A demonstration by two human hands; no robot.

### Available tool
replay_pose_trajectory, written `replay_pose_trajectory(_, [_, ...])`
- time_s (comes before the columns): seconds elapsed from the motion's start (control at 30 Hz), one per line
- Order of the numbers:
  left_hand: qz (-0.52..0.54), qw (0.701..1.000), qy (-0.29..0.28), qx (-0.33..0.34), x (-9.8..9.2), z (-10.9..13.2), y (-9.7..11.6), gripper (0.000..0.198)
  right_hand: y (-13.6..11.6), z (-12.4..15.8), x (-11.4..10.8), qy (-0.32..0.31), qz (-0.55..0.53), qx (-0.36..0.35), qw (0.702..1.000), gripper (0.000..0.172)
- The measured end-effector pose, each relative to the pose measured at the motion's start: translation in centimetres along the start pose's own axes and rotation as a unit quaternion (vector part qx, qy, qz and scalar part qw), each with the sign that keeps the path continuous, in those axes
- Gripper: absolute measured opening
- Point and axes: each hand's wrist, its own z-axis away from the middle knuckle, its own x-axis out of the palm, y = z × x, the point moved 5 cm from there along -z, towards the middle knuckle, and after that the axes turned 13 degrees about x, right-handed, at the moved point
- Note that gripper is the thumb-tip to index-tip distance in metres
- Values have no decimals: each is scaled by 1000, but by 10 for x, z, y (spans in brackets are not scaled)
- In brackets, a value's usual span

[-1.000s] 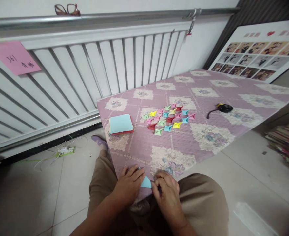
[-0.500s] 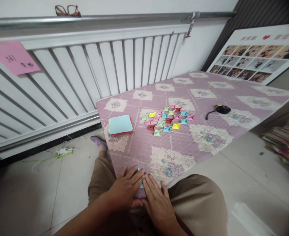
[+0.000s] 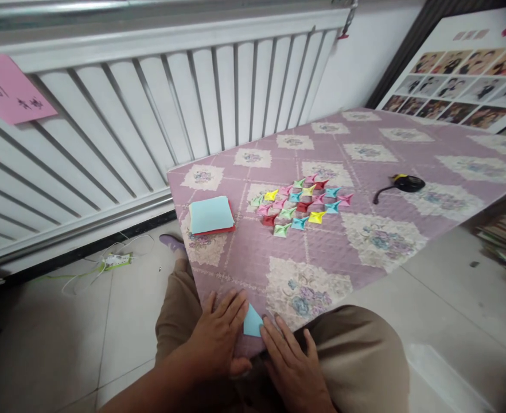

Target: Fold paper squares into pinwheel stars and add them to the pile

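A light blue folded piece of paper (image 3: 252, 322) lies flat at the near corner of the table, its visible part pointed at the top. My left hand (image 3: 221, 330) rests on the paper's left side with fingers stretched out, covering part of it. On the other side, my right hand (image 3: 294, 358) lies with extended fingers, the fingertips at the paper's right corner. Farther in stand several small folded paper pieces (image 3: 303, 207) in rows, coloured pink, green, yellow, blue and red. To their left is a stack of paper sheets (image 3: 212, 215), light blue on top with red beneath.
A purple floral cloth (image 3: 244, 258) covers the table. A black object with a curved thin end (image 3: 408, 183) lies at the right. Behind the table runs a white radiator (image 3: 218, 97). A power strip (image 3: 116, 261) with cables is on the floor at left.
My hands have moved apart, uncovering more of the blue paper between them. The camera view has shifted slightly downward and closer; the paper pieces and stack stay in place.
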Motion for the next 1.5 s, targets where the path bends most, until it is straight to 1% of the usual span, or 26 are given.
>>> replay_pose_trajectory(0.13, [15,1000,-1,-2,-2,0,0,104,5,4,0,4,-1,10,1000,48])
replay_pose_trajectory(0.27, [15,1000,3,-5,-4,-2,0,103,9,7,1,-16,7,5,1000,48])
replay_pose_trajectory(0.37, [18,999,34,-23,-7,-5,0,88,13,2,-1,-22,-15,12,1000,44])
replay_pose_trajectory(0.43, [17,997,60,-39,-8,-8,0,77,15,-4,-3,-16,-51,17,998,37])
replay_pose_trajectory(0.57, [1,994,94,-52,-6,-9,0,68,20,-16,-8,12,-132,27,991,23])
replay_pose_trajectory(0.67, [-11,993,105,-54,-4,-8,1,64,22,-21,-9,2,-165,7,986,19])
replay_pose_trajectory(0.8, [-9,992,113,-55,-2,-7,2,63,22,-23,-10,-12,-167,-16,986,17])
replay_pose_trajectory(0.97, [-2,991,118,-57,-4,-7,5,65,19,-22,-12,-23,-169,0,985,15])
replay_pose_trajectory(1.1, [0,991,126,-43,-5,-3,12,68,15,-18,-14,-3,-156,9,988,11])
replay_pose_trajectory(1.2, [-7,989,141,-32,-1,2,18,70,12,-13,-17,18,-148,3,989,17])
replay_pose_trajectory(1.3, [-17,984,175,-35,5,6,23,67,10,-10,-25,24,-148,0,989,21])
replay_pose_trajectory(1.37, [-19,973,224,-41,4,8,26,57,10,-10,-33,24,-151,2,988,20])
replay_pose_trajectory(1.43, [-9,958,287,-25,-4,10,30,42,10,-13,-41,20,-165,13,986,18])
replay_pose_trajectory(1.5, [24,940,339,21,-18,12,37,32,10,-18,-49,5,-190,34,981,15])
